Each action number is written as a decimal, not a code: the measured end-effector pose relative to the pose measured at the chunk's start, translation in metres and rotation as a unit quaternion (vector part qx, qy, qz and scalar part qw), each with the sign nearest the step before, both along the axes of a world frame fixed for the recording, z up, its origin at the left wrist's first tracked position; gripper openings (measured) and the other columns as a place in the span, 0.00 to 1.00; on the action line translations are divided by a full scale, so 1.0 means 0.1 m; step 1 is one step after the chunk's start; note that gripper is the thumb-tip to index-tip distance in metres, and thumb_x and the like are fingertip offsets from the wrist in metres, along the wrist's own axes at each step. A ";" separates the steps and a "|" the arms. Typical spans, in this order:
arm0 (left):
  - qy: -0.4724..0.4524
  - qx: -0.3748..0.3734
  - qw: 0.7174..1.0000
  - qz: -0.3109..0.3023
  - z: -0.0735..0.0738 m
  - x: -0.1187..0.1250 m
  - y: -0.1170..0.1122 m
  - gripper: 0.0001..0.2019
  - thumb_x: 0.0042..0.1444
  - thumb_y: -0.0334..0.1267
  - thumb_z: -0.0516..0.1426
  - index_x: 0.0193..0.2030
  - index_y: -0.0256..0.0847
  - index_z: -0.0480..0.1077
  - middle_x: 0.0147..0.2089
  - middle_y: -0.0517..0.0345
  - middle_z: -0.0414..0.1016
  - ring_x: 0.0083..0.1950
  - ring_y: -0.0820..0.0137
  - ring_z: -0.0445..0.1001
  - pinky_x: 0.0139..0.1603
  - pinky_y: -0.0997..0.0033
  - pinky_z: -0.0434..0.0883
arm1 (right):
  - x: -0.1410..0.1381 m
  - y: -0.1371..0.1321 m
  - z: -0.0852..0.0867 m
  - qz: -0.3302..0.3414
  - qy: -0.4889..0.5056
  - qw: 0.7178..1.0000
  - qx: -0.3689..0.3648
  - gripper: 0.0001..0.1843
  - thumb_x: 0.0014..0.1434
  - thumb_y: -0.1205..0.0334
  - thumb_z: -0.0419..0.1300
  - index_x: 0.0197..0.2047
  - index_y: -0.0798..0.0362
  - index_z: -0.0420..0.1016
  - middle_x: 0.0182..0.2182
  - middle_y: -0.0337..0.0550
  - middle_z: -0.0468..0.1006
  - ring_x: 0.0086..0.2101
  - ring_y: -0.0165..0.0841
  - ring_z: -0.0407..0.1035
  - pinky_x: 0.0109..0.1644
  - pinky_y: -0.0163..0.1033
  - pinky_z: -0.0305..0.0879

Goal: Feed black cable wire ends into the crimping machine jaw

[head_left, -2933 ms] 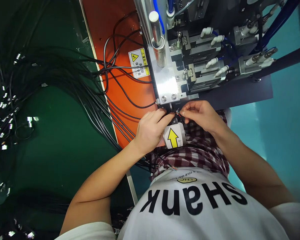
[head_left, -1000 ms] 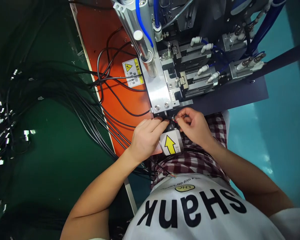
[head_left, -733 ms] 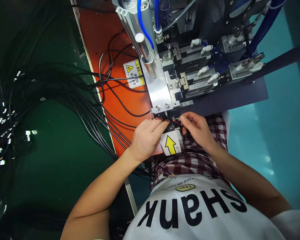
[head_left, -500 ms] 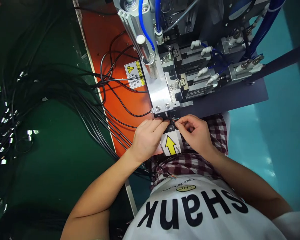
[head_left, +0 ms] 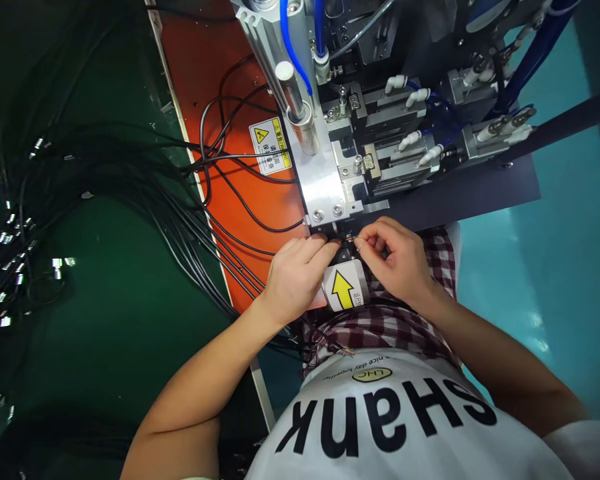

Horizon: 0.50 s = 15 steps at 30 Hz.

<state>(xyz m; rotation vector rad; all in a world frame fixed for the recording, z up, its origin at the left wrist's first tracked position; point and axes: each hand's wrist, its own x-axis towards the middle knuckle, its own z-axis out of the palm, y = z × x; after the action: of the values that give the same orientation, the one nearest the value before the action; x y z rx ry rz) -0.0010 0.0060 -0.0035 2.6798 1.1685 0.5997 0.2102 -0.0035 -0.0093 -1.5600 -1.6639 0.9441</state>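
Green bench top (head_left: 105,300) spreads wide to the left of the machine (head_left: 380,133). The orange panel (head_left: 220,100) sits flush against the machine's left side. A thick sheaf of black cables (head_left: 130,180) fans across both, left of the machine. Both hands are tucked in at the machine's front edge. The left hand (head_left: 295,277) is curled, fingertips down on a dark block (head_left: 344,252); can't tell whether it grips anything. The right hand (head_left: 397,260) is pinched tight. Just below the machine, between the hands, is the yellow arrow label (head_left: 344,290). And the fine wires (head_left: 351,237) are nipped between right thumb and forefinger, at the machine's front lip.
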 end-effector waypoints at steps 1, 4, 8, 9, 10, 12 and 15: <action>-0.002 -0.003 1.000 0.000 0.00 0.00 0.00 0.14 0.69 0.30 0.48 0.53 0.38 0.73 0.45 0.49 0.79 0.40 0.67 0.74 0.39 0.67 0.68 | 0.01 0.02 -0.03 -0.013 0.075 0.995 -0.068 0.07 0.63 0.60 0.62 0.33 0.52 0.74 0.25 0.36 0.71 0.24 0.27 0.63 0.30 0.36 0.60; -0.007 -0.011 1.000 0.003 0.00 0.00 0.00 0.14 0.69 0.30 0.48 0.53 0.38 0.73 0.45 0.49 0.79 0.40 0.67 0.74 0.39 0.67 0.68 | 0.03 0.04 -0.12 -0.040 0.232 0.948 -0.215 0.11 0.61 0.54 0.65 0.33 0.52 0.74 0.19 0.31 0.64 0.19 0.25 0.58 0.24 0.34 0.54; -0.013 -0.016 1.000 0.001 0.00 -0.01 0.00 0.14 0.69 0.30 0.48 0.52 0.37 0.73 0.45 0.48 0.79 0.40 0.68 0.74 0.38 0.68 0.69 | 0.02 0.04 -0.17 -0.073 0.268 0.935 -0.219 0.16 0.61 0.48 0.64 0.36 0.53 0.78 0.24 0.35 0.70 0.20 0.23 0.58 0.23 0.34 0.52; -0.014 -0.015 1.000 0.000 0.00 -0.01 0.01 0.14 0.69 0.30 0.48 0.52 0.36 0.73 0.45 0.48 0.79 0.40 0.68 0.74 0.38 0.68 0.69 | 0.01 0.04 -0.17 -0.078 0.267 0.937 -0.213 0.16 0.61 0.47 0.64 0.37 0.53 0.79 0.26 0.36 0.72 0.20 0.23 0.58 0.23 0.34 0.52; -0.014 -0.015 1.000 0.000 0.00 -0.01 0.01 0.14 0.69 0.30 0.48 0.52 0.36 0.73 0.45 0.48 0.79 0.40 0.68 0.74 0.38 0.68 0.69 | -0.01 0.04 -0.16 -0.079 0.263 0.939 -0.206 0.16 0.61 0.47 0.64 0.38 0.53 0.80 0.27 0.37 0.73 0.21 0.23 0.57 0.23 0.34 0.52; -0.014 -0.017 1.000 0.003 0.00 -0.01 0.00 0.14 0.69 0.31 0.48 0.52 0.37 0.73 0.45 0.48 0.79 0.40 0.68 0.74 0.39 0.68 0.69 | -0.07 0.04 -0.15 -0.084 0.248 0.948 -0.182 0.13 0.59 0.51 0.66 0.38 0.53 0.80 0.28 0.36 0.74 0.22 0.23 0.57 0.24 0.33 0.52; -0.012 -0.019 1.000 0.004 0.00 -0.01 0.00 0.14 0.70 0.31 0.48 0.52 0.37 0.73 0.45 0.49 0.79 0.40 0.68 0.74 0.39 0.68 0.69 | -0.15 0.05 -0.11 -0.096 0.196 0.972 -0.088 0.06 0.58 0.58 0.67 0.35 0.53 0.80 0.28 0.36 0.72 0.24 0.24 0.59 0.27 0.33 0.56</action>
<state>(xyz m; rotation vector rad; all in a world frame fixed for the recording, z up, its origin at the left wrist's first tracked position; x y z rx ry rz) -0.0022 0.0058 -0.0034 2.6298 1.1721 0.6020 0.1949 0.0013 -0.0199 -1.4962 -1.1613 1.2286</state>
